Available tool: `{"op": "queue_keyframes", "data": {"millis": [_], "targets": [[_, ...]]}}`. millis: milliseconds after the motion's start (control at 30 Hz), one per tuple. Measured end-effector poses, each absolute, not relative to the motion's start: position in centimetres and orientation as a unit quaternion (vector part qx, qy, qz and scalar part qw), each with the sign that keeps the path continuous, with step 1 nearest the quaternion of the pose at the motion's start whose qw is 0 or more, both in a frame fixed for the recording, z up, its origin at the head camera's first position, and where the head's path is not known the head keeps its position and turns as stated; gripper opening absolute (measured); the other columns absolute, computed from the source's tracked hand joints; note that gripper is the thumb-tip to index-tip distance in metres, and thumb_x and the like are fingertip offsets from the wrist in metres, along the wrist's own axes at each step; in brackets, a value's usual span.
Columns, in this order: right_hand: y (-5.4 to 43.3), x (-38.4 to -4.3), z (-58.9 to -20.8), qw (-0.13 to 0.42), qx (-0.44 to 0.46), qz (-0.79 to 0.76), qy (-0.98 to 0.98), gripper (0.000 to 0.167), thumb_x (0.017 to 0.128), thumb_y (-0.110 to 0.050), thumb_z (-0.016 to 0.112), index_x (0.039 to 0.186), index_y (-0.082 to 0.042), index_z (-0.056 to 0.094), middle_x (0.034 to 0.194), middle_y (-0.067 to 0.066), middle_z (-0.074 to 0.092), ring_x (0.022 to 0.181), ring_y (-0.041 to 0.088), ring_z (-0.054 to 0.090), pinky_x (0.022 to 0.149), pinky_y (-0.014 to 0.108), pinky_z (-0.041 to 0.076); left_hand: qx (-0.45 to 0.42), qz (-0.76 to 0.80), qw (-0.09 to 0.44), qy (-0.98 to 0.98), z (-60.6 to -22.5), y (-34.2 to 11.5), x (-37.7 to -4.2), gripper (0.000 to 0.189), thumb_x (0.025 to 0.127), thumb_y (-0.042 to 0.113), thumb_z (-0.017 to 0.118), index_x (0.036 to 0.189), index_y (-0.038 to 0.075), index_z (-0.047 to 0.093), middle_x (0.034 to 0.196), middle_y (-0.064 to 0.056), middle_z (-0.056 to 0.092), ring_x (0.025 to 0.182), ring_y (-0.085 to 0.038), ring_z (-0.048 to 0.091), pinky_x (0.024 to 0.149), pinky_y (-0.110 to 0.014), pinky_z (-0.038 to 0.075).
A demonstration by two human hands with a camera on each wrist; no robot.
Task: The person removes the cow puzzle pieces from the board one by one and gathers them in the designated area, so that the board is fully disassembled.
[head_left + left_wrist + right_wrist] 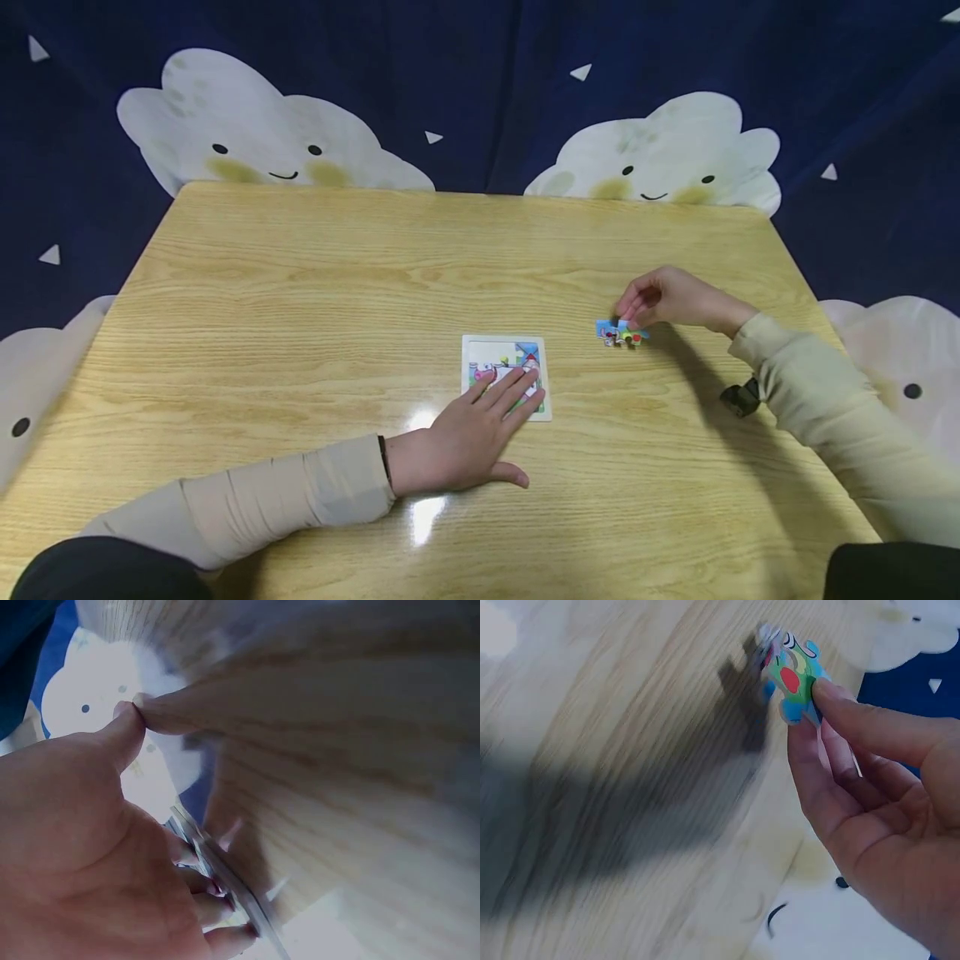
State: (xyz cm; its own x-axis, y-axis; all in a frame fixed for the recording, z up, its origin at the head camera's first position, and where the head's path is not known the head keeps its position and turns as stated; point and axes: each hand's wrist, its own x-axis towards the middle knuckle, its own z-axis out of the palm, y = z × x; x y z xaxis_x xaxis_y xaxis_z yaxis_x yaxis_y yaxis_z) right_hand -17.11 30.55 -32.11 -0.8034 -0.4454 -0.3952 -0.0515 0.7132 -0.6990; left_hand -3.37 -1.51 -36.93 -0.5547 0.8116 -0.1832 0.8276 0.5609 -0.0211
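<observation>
My left hand [480, 433] lies with its fingers spread over a small white-framed jigsaw puzzle [550, 402] on the table. The fingers cover much of its lower picture; a pink animal snout and a windmill on blue show above them. From the left wrist, the puzzle tray [234, 879] appears edge-on at the fingertips. To the right, my right hand [671, 298] pinches a colourful jigsaw piece [791, 679] between thumb and fingers, low over the table. That piece is green and blue with a red dot. A white and pink part pokes out at its far end.
The light wooden table [315, 275] reaches back to a dark blue curtain [480, 83] printed with smiling clouds. A small black device [741, 398] sits at the right wrist, by the sleeve. The right arm casts a shadow on the tabletop.
</observation>
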Motion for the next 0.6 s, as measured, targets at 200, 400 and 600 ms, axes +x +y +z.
{"op": "queue_keyframes", "data": {"millis": [200, 400, 600], "targets": [[32.9, -17.4, -32.7, 0.280, -0.132, -0.337, 0.889, 0.020, 0.083, 0.007, 0.073, 0.102, 0.009, 0.067, 0.092, 0.014, 0.069, 0.080, 0.014, 0.065, 0.070, 0.024, 0.054, 0.463, -0.052, 0.085, 0.881, -37.0, -1.5, -3.3, 0.095, 0.092, 0.072, 0.034, 0.158, 0.007, 0.013, 0.163, -0.015, 0.005, 0.150, -0.027, 0.004, 0.118, -0.042, 0.014], [34.1, -17.7, -33.3, 0.274, -0.121, -0.329, 0.895, 0.021, 0.081, 0.005, 0.074, 0.101, 0.009, 0.068, 0.090, 0.013, 0.069, 0.077, 0.012, 0.064, 0.069, 0.023, 0.053, 0.463, -0.045, 0.085, 0.881, -36.9, -1.5, -3.4, 0.095, 0.092, 0.071, 0.035, 0.158, 0.006, 0.014, 0.163, -0.015, 0.006, 0.150, -0.027, 0.005, 0.118, -0.041, 0.014], [34.5, -17.9, -34.0, 0.263, -0.119, -0.321, 0.902, 0.020, 0.082, 0.005, 0.074, 0.100, 0.009, 0.068, 0.089, 0.012, 0.068, 0.075, 0.011, 0.062, 0.066, 0.022, 0.051, 0.465, -0.046, 0.083, 0.880, -36.9, -1.5, -3.3, 0.095, 0.092, 0.071, 0.035, 0.157, 0.006, 0.014, 0.163, -0.016, 0.006, 0.150, -0.028, 0.005, 0.118, -0.041, 0.014]]}}
